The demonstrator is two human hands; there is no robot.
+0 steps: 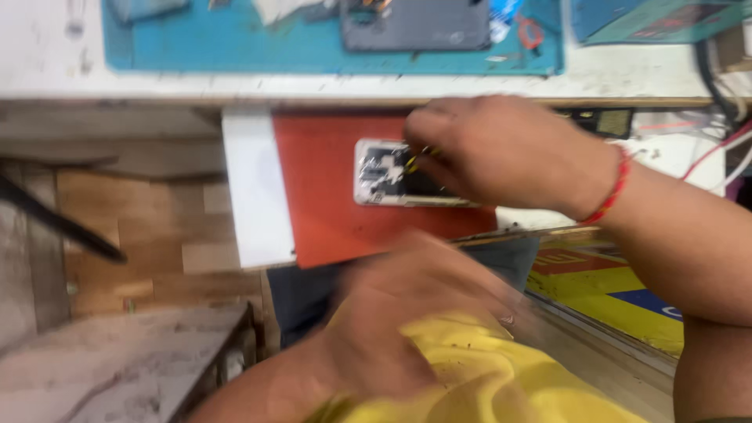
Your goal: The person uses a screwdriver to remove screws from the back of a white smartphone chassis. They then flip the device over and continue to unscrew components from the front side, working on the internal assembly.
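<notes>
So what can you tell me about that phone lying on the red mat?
The phone lies flat on the red mat, long side across the view. Its pale frame surrounds an opened interior with dark and light parts, slightly blurred. The right hand, wearing a red wrist thread, covers its right end and presses a small yellow-tipped tool into it. The left hand, blurred, is apart from it.

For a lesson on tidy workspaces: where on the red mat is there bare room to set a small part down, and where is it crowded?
Bare room: the red mat left of the opened phone, up to the white board, and the strip below the phone. Crowded: the phone's right end, covered by the right hand, and the near edge, where the blurred left hand and yellow cloth lie.
</notes>
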